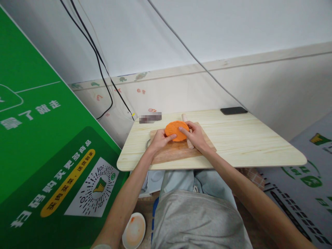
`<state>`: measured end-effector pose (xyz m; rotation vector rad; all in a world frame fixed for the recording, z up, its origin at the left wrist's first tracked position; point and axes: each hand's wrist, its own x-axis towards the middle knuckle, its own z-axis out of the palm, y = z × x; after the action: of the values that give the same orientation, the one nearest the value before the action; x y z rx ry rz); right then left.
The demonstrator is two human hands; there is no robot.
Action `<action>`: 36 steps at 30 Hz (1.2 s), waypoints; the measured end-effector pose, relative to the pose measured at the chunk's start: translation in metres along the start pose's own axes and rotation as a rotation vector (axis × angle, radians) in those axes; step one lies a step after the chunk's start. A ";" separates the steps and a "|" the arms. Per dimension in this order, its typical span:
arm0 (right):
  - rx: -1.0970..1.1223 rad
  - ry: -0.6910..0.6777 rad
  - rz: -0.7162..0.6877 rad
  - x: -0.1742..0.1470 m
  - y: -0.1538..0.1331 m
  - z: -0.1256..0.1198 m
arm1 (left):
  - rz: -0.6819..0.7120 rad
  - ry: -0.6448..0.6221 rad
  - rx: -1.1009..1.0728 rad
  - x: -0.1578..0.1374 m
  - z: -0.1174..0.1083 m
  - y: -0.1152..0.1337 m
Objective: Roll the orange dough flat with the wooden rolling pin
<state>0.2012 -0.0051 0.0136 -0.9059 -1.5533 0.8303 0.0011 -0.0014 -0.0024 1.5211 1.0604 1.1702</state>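
Note:
Between both hands I hold up a flat, oval, orange dough-like disc (175,128) with a slightly uneven surface. My left hand (160,139) grips its left edge, the thumb lying along the lower front. On the right side, my right hand (195,135) presses its thumb on the face, with the fingers behind. Below the disc lies a wooden cutting board (171,152) with a metal ring handle at its left. A wooden rolling pin (184,118) rests on the board, partly covered by my right hand.
The pale wooden table (249,145) stands against the wall. A black phone (233,110) lies at the back right, and a pixelated dark object (150,118) at the back left. Low on the left is a stained white bowl (134,230). A green printed panel (52,138) borders the left.

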 end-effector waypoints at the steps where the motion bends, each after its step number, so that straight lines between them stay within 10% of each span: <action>1: -0.009 0.005 -0.003 0.000 0.000 0.000 | 0.000 0.009 0.004 0.000 0.000 -0.001; 10: -0.084 0.040 0.015 0.006 0.018 0.000 | 0.137 0.128 -0.096 0.009 -0.003 -0.011; 17: -0.538 0.119 -0.103 0.005 0.035 -0.005 | 0.126 0.364 0.128 0.016 -0.012 -0.026; 27: -0.895 -0.174 0.084 0.012 0.030 -0.052 | 0.113 0.251 0.445 0.010 -0.007 -0.024; 36: -0.566 -0.177 -0.032 0.013 0.031 -0.062 | 0.251 -0.034 0.677 0.003 -0.003 -0.018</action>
<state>0.2649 0.0233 0.0016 -1.2275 -2.0020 0.4553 -0.0030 0.0056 -0.0187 2.2400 1.3516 0.9860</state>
